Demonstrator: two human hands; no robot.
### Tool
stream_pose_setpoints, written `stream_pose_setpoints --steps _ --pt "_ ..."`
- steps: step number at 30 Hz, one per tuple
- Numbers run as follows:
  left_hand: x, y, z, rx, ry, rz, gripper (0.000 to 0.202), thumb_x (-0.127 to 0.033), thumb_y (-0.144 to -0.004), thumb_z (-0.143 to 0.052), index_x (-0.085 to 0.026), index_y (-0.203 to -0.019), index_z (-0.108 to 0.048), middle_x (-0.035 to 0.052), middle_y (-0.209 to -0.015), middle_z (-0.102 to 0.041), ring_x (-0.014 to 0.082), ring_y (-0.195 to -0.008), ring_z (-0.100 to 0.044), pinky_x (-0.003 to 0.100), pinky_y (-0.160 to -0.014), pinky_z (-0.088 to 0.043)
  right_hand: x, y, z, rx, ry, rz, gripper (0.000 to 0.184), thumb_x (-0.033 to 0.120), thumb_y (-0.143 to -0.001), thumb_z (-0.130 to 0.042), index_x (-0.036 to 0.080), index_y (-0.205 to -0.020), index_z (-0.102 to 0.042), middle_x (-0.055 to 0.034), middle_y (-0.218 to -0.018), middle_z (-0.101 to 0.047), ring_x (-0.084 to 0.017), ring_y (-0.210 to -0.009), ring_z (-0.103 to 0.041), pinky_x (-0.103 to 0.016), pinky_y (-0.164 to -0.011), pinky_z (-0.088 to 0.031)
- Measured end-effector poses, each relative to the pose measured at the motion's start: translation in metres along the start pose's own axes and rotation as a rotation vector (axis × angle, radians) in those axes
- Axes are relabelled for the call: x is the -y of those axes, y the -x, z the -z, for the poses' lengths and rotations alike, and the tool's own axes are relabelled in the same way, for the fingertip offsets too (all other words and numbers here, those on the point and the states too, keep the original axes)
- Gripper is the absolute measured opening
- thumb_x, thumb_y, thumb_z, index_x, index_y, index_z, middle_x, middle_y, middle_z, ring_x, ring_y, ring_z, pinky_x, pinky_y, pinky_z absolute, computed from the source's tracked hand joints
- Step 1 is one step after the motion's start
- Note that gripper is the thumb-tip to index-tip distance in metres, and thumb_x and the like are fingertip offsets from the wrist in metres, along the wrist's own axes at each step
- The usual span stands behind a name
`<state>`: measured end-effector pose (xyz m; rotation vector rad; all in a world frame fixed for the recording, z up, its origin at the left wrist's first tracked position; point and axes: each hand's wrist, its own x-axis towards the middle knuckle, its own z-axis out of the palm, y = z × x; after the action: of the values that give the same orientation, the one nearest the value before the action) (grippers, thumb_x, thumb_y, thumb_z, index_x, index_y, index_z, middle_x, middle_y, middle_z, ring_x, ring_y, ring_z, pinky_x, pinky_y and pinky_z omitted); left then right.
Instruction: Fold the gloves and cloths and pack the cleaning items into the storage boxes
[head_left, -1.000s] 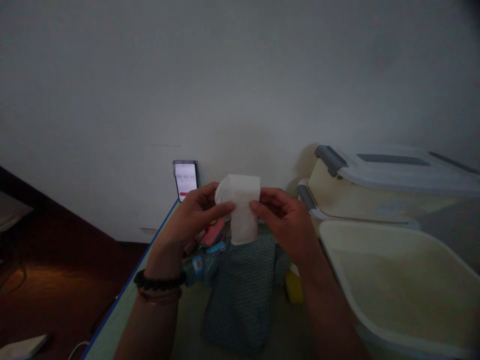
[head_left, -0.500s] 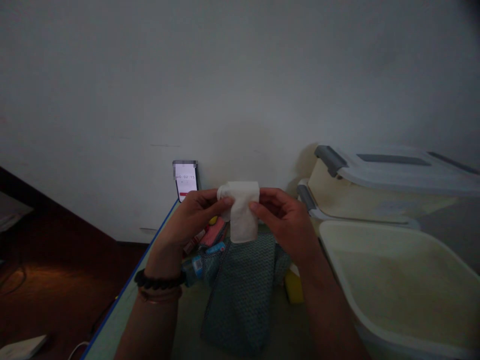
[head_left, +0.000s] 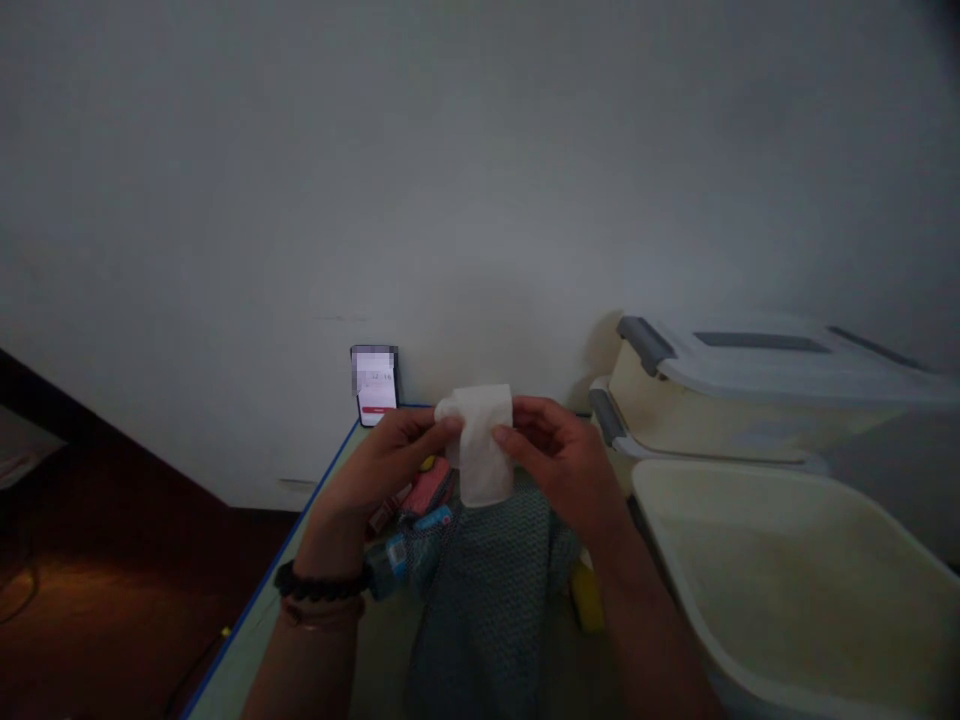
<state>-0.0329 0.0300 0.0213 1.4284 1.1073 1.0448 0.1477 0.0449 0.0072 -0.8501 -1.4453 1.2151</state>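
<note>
A small folded white cloth (head_left: pixel 487 460) hangs between my two hands above the table. My left hand (head_left: pixel 401 450) pinches its bunched left side, thumb in front. At the cloth's right edge, the thumb of my right hand (head_left: pixel 551 450) presses on the front while the other fingers go behind it. Below lies a grey-green knitted cloth (head_left: pixel 484 600). Beside it, partly behind my left wrist, are a clear bottle (head_left: pixel 386 565) with a blue label and a pink item (head_left: pixel 427 487). A yellow object (head_left: pixel 587 598) shows by my right forearm.
A phone (head_left: pixel 377 390) with a lit screen leans on the wall at the table's back left corner. An open white bin (head_left: pixel 750 475) stands at the right, with a lidded storage box (head_left: pixel 735 425) behind it. The table's blue edge (head_left: pixel 259 570) runs along the left.
The whole view has shifted slightly, so the phone, boxes and hands sit lower. Both hands keep their grip on the white cloth, which looks much the same.
</note>
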Motion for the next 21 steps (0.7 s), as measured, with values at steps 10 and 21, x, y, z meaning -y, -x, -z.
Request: stream_pose_setpoints --steps 10,21 --pt "0.0001 -0.0022 -0.0020 0.013 -0.113 -0.047 0.040 -0.047 -0.082 -0.052 -0.012 -0.068 -0.066 0.0028 -0.062 -0.066 0.0132 -0.059 -0.056 0.024 -0.058 -0.044 -0.0003 0.0017 0.0023 0.009 -0.003 -0.017 0.026 0.031 -0.074 -0.068 0.019 -0.096 -0.062 -0.0057 -0.092 -0.071 -0.017 -0.079 -0.067 -0.033 -0.071 -0.055" --pt "-0.0061 0.0006 -0.0098 -0.023 -0.167 -0.059 0.039 -0.047 -0.082 -0.050 -0.014 -0.065 -0.063 0.0011 -0.058 -0.063 0.0124 -0.054 -0.052 0.023 -0.053 -0.041 0.0025 0.0044 0.0035 -0.015 0.082 0.002 0.026 0.034 -0.073 -0.068 0.019 -0.093 -0.059 -0.0074 -0.091 -0.070 -0.019 -0.079 -0.067 -0.036 -0.073 -0.055"
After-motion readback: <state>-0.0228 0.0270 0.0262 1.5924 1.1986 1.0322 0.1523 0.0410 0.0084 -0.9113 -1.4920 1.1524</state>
